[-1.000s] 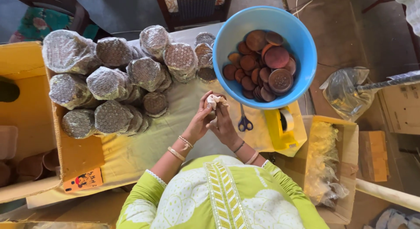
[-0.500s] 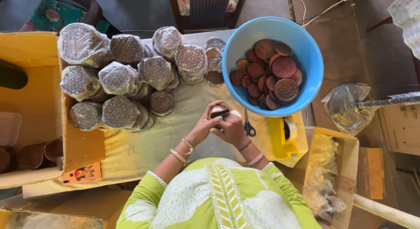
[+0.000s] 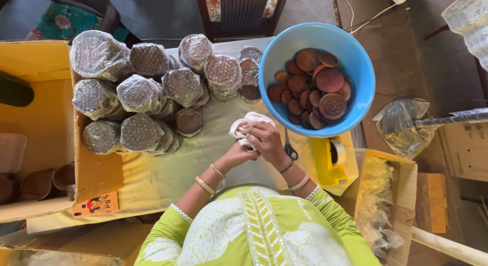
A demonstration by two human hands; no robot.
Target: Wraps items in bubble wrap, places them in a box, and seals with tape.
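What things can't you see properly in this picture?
- Head view: whatever the white cloth wraps is hidden by the cloth and both hands.
- Left hand is partly covered by the right hand.
- Scissors: blades hidden under the right wrist.
- Lower discs in the blue bowl are buried.

Seated person, overhead view. Lime-green tunic printed with white leaf-like motifs; central front placket with yellow-green zigzag embroidery; elbow-length sleeves edged in white trim. Left hand [image 3: 238, 153]: two gold-coloured metal bangles at the wrist. Right hand [image 3: 264, 139]: one thin dark bangle and one gold-coloured metal bangle at the wrist.
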